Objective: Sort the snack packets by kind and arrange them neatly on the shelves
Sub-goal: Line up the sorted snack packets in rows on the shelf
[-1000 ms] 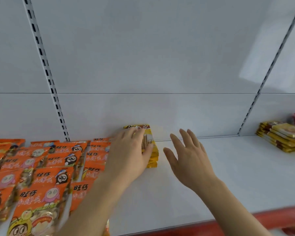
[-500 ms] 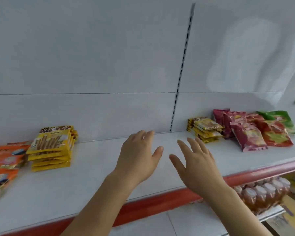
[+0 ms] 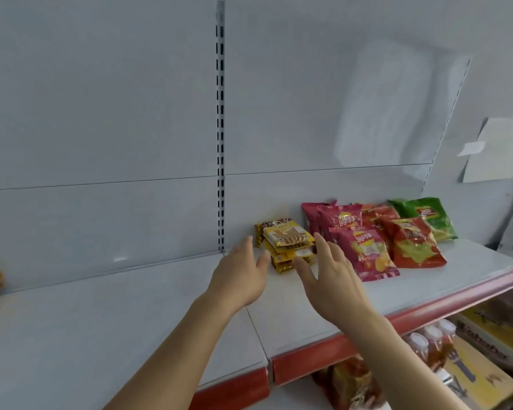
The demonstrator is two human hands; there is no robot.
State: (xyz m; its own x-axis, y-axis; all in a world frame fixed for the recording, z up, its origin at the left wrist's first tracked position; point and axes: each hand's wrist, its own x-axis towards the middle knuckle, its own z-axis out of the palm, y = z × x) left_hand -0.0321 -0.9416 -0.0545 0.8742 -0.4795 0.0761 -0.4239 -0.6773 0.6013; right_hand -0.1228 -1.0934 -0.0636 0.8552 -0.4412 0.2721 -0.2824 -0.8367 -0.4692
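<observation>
Head view: both hands, left hand (image 3: 240,276) and right hand (image 3: 332,278), fingers spread and empty, flank the stack of yellow biscuit-stick packets (image 3: 286,242); best clasp its sides evenly, lifting it level.

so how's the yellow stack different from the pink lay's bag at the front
The yellow stack is several flat packets piled up; the pink Lay's bag is one puffy bag lying alone. The stack sits left, between both open hands; the bag lies right of the right hand. Both rest on the same white shelf.
</observation>
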